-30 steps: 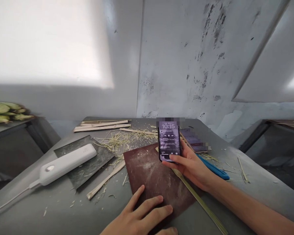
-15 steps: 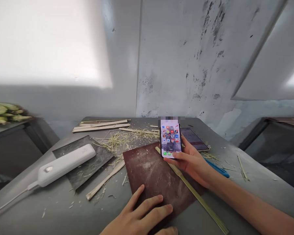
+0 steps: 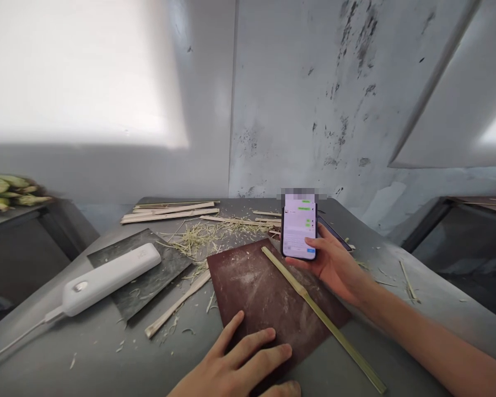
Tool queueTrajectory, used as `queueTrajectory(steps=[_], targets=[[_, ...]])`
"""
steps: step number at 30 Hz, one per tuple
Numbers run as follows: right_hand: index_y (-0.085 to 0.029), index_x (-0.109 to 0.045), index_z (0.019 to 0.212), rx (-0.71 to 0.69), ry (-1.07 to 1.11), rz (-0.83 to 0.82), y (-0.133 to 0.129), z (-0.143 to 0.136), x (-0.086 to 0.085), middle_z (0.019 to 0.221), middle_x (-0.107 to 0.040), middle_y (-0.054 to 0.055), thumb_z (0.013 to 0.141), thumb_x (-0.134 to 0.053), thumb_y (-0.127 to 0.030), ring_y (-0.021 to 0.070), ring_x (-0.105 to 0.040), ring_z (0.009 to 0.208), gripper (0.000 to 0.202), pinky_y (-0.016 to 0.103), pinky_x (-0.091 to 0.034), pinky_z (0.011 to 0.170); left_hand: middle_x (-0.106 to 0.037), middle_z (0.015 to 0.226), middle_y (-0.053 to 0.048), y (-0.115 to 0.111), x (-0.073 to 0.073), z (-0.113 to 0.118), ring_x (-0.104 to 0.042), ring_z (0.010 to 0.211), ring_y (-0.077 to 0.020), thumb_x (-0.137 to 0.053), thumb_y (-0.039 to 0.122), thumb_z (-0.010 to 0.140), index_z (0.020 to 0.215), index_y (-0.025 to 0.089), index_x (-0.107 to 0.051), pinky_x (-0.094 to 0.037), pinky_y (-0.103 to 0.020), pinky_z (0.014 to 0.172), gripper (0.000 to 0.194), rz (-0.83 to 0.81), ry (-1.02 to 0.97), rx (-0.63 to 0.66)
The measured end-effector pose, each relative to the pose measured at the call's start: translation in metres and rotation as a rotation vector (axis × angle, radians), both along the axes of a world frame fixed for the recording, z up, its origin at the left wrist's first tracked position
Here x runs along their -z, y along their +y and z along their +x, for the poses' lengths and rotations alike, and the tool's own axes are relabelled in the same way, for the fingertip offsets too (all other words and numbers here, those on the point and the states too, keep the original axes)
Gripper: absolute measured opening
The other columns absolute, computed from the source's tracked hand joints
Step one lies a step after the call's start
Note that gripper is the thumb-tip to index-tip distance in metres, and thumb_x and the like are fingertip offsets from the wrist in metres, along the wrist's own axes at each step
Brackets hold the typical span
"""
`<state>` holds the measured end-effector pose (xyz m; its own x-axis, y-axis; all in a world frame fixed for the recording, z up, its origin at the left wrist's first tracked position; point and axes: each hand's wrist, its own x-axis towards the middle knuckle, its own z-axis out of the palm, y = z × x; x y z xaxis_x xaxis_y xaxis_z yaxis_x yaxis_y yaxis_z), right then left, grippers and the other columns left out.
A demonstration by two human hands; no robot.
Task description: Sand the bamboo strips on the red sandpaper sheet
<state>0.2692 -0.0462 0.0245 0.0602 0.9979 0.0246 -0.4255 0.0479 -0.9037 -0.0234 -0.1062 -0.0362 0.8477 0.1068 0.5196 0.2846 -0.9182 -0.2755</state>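
My right hand (image 3: 334, 264) grips a smartphone (image 3: 298, 229) upright above the table, its thumb over the lit screen. The screen shows a chat with green bubbles and a keyboard. My left hand (image 3: 240, 361) lies with fingers spread on the near edge of a dark red-brown sheet of sandpaper (image 3: 252, 292), dusted with pale powder. Across that sheet lies a narrow bamboo strip (image 3: 334, 331) with a node, running off toward the lower right and touched by neither hand.
A white corded device (image 3: 111, 278) rests on a dark grey sheet (image 3: 157, 286) at left. Fibre shavings (image 3: 202, 237) and pale strips (image 3: 173, 212) lie toward the back. Another strip (image 3: 177, 306) lies between the sheets. Behind my right hand, a second device (image 3: 334, 234) is partly hidden. A wall (image 3: 281, 110) stands behind.
My right hand has moved the smartphone slightly right and up. The screen went from app icons to a chat, and the thumb has shifted up. My left hand stays put.
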Motion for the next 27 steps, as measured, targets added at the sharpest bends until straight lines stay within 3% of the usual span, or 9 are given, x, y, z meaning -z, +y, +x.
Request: queueTrajectory(steps=[5,8,10,14,17,20,24,27], targets=[[-0.034,-0.068,0.126,0.061,0.019,-0.017,0.001,0.001,-0.004,0.134,-0.077,0.002,0.085,-0.088,-0.037,0.0262,-0.074,0.115,0.046,0.044,-0.071,0.086,-0.066,0.153,0.007,-0.004,-0.027,-0.001,-0.059,0.144,-0.0149,-0.051,0.039,0.116,0.145,0.039,-0.068,-0.026,-0.045,0.136,0.034,-0.051,0.084,0.001],[-0.035,-0.068,0.121,0.101,0.008,-0.041,0.002,0.002,-0.004,0.129,-0.078,0.001,0.086,-0.087,-0.048,0.0276,-0.074,0.115,0.042,0.042,-0.072,0.078,-0.067,0.151,0.007,-0.003,-0.025,0.0,-0.059,0.144,-0.0155,-0.056,0.039,0.114,0.143,0.039,-0.069,-0.027,-0.045,0.136,0.032,-0.049,0.067,0.002],[-0.034,-0.066,0.115,0.134,-0.031,-0.05,0.003,0.004,-0.002,0.117,-0.079,0.0,0.086,-0.085,-0.054,0.0267,-0.076,0.105,0.04,0.038,-0.071,0.067,-0.066,0.153,0.006,-0.003,-0.021,0.001,-0.059,0.144,-0.0164,-0.059,0.039,0.113,0.143,0.038,-0.069,-0.028,-0.046,0.136,0.032,-0.073,0.093,-0.008],[-0.034,-0.063,0.104,0.153,-0.083,-0.037,0.004,0.008,0.002,0.09,-0.072,-0.005,0.084,-0.086,-0.062,0.0175,-0.068,0.071,0.042,0.023,-0.054,0.042,-0.068,0.15,0.005,-0.004,-0.018,0.002,-0.06,0.142,-0.0176,-0.054,0.04,0.115,0.139,0.037,-0.071,-0.029,-0.049,0.136,0.03,-0.06,0.034,0.004],[-0.034,-0.062,0.109,0.114,-0.106,-0.004,0.002,0.007,0.001,0.098,-0.073,-0.005,0.079,-0.09,-0.062,0.0131,-0.062,0.065,0.05,0.017,-0.04,0.035,-0.064,0.155,0.005,-0.006,-0.025,0.0,-0.058,0.146,-0.0181,-0.048,0.038,0.117,0.145,0.036,-0.067,-0.033,-0.048,0.134,0.034,-0.104,0.131,-0.015],[-0.034,-0.062,0.113,0.086,-0.113,-0.014,0.001,0.004,-0.001,0.105,-0.076,-0.004,0.078,-0.092,-0.058,0.0118,-0.06,0.061,0.052,0.016,-0.034,0.032,-0.064,0.156,0.006,-0.006,-0.028,-0.001,-0.056,0.147,-0.0171,-0.042,0.038,0.118,0.147,0.036,-0.065,-0.031,-0.046,0.134,0.037,-0.108,0.151,-0.012],[-0.032,-0.063,0.114,0.064,-0.094,-0.036,0.001,0.002,-0.003,0.107,-0.078,0.001,0.09,-0.078,-0.061,0.0135,-0.06,0.059,0.041,0.02,-0.041,0.033,-0.066,0.153,0.005,-0.003,-0.02,0.0,-0.058,0.146,-0.0182,-0.047,0.037,0.117,0.143,0.036,-0.068,-0.028,-0.05,0.136,0.034,-0.069,0.067,-0.001],[-0.035,-0.064,0.124,0.084,-0.073,-0.024,0.002,0.003,-0.005,0.123,-0.078,0.002,0.091,-0.076,-0.06,0.0225,-0.074,0.083,0.043,0.028,-0.058,0.044,-0.066,0.152,0.004,-0.004,-0.02,-0.001,-0.059,0.145,-0.0184,-0.051,0.038,0.116,0.142,0.035,-0.069,-0.029,-0.05,0.135,0.032,-0.075,0.067,0.005]])
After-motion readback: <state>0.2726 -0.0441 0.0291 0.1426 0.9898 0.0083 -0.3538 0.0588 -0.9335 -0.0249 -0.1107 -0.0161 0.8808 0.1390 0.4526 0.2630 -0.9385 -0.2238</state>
